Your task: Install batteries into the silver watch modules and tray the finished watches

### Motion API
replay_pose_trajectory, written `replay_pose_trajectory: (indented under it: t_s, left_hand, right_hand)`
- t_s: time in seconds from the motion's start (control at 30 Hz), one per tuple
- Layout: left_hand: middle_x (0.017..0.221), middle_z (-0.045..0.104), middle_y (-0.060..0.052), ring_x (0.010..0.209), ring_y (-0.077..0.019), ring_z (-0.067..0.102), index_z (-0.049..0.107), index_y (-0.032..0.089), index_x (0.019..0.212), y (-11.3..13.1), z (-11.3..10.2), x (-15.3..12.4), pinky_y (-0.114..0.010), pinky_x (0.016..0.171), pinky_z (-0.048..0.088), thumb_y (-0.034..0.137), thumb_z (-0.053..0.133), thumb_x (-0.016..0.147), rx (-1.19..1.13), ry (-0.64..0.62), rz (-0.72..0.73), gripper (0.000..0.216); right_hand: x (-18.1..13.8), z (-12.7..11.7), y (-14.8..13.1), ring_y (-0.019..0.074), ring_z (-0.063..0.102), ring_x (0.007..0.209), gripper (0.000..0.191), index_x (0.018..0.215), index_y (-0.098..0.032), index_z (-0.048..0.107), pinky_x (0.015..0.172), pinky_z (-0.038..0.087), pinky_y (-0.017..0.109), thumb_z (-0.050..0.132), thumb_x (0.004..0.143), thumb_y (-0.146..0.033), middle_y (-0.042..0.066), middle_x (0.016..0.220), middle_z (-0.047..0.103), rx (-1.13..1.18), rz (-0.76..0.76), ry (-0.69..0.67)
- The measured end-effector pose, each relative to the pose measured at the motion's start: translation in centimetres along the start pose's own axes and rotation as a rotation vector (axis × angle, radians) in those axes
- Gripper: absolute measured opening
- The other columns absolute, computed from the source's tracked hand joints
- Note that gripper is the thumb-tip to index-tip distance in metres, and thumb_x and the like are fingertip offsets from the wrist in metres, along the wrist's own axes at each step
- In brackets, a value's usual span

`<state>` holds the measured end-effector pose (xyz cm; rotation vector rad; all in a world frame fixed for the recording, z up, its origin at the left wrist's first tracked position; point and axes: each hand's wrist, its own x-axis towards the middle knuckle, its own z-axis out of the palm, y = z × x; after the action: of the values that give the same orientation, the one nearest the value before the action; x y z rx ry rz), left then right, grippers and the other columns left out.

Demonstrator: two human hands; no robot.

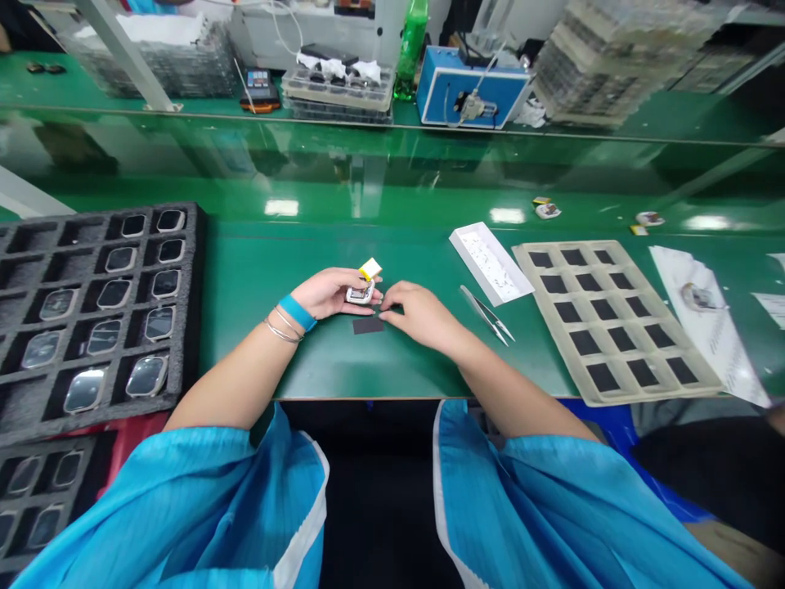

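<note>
My left hand (328,293) is closed round a small silver watch-like casing (361,293) with a yellow tab (370,268) sticking up from it. My right hand (417,315) rests on the green bench just right of the casing, its fingertips pinched together near the casing. What those fingertips hold is too small to make out. A small black rectangular pad (368,325) lies flat on the bench just below both hands.
A black foam tray (190,327) with several silver casings sits at the left. Tweezers (489,315), a white card (491,262) and a beige tray (650,393) of black pads lie to the right. A blue machine (469,86) and stacked trays stand at the back.
</note>
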<state>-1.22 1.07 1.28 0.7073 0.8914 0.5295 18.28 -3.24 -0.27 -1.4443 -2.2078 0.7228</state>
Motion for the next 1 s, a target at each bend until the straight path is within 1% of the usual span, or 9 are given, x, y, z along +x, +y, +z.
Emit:
replay_pose_trajectory:
  t_s: [0.13,0.3,0.43,0.5,0.6,0.77,0.83,0.9,1.0]
  left_hand:
    - [0.08,0.074,-0.015,0.075,-0.0224,0.072,0.07,0.006,0.095,-0.1,-0.1,-0.1,-0.04,0.072,0.062,0.006,0.064,0.075,0.076,-0.085,-0.038,0.021]
    - [0.081,0.074,-0.014,0.075,-0.0219,0.072,0.071,0.006,0.093,-0.3,0.0,0.0,-0.037,0.07,0.063,0.007,0.067,0.073,0.081,-0.105,-0.027,0.021]
    - [0.08,0.074,-0.014,0.074,-0.0215,0.072,0.071,0.007,0.095,-0.2,-0.1,0.0,-0.038,0.07,0.063,0.006,0.067,0.073,0.083,-0.094,-0.036,0.023]
    - [0.08,0.074,-0.014,0.075,-0.0217,0.072,0.071,0.008,0.095,-0.1,-0.2,0.0,-0.038,0.07,0.063,0.007,0.067,0.073,0.079,-0.087,-0.042,0.023]
    - [0.08,0.074,-0.013,0.074,-0.0206,0.071,0.071,0.008,0.094,-0.1,-0.2,0.0,-0.036,0.069,0.062,0.007,0.068,0.071,0.072,-0.085,-0.041,0.023]
    - [0.079,0.074,-0.012,0.069,-0.0182,0.069,0.072,0.009,0.089,-0.3,0.2,0.1,-0.033,0.064,0.062,0.007,0.068,0.069,0.113,-0.039,-0.015,0.02]
    - [0.075,0.073,-0.01,0.063,-0.0156,0.067,0.07,0.009,0.083,-0.4,0.6,0.3,-0.029,0.06,0.06,0.007,0.066,0.07,0.113,0.06,0.064,0.013]
    - [0.073,0.072,-0.008,0.06,-0.0139,0.066,0.068,0.01,0.078,-0.6,1.0,0.4,-0.026,0.058,0.059,0.007,0.065,0.071,0.085,0.154,0.148,0.008]
    - [0.07,0.07,-0.006,0.06,-0.0145,0.067,0.067,0.01,0.078,-0.8,1.4,0.6,-0.026,0.058,0.059,0.006,0.066,0.071,0.045,0.227,0.191,0.008]
  right_hand:
    - [-1.5,1.4,-0.4,0.0247,0.058,0.099,0.004,0.08,-0.019,0.073,0.093,0.046,0.043,0.071,0.081,-0.016,0.008,0.101,0.065,-0.084,0.029,0.065]
    - [-1.4,1.9,-0.2,0.024,0.056,0.1,0.004,0.078,-0.019,0.071,0.096,0.044,0.044,0.072,0.081,-0.018,0.008,0.102,0.062,-0.063,0.076,0.079]
    - [-1.3,2.3,-0.1,0.0253,0.052,0.102,0.005,0.082,-0.018,0.066,0.094,0.045,0.046,0.064,0.087,-0.018,0.01,0.105,0.059,-0.095,0.08,0.059]
    - [-1.8,2.6,-0.1,0.0259,0.051,0.103,0.006,0.086,-0.018,0.063,0.091,0.046,0.045,0.058,0.09,-0.017,0.011,0.107,0.058,-0.124,0.021,0.059]
    - [-3.3,2.6,0.0,0.0245,0.052,0.102,0.008,0.089,-0.019,0.059,0.088,0.047,0.043,0.053,0.093,-0.017,0.011,0.108,0.059,-0.145,-0.164,0.116]
    - [-3.7,0.0,-1.0,0.022,0.059,0.099,0.009,0.085,-0.023,0.06,0.095,0.044,0.045,0.055,0.093,-0.023,0.006,0.099,0.067,-0.118,-0.453,0.434]
    - [-2.3,-1.3,-1.6,0.0213,0.062,0.096,0.011,0.081,-0.024,0.061,0.099,0.043,0.047,0.059,0.091,-0.028,0.004,0.096,0.069,-0.018,-0.415,0.482]
    - [-0.3,-2.1,-1.7,0.0205,0.066,0.09,0.013,0.077,-0.023,0.062,0.099,0.045,0.046,0.062,0.087,-0.032,0.003,0.09,0.071,0.158,-0.294,0.464]
    - [2.3,-1.4,-0.7,0.0192,0.067,0.077,0.022,0.071,-0.021,0.061,0.087,0.052,0.041,0.071,0.078,-0.04,0.002,0.078,0.071,0.449,-0.134,0.382]
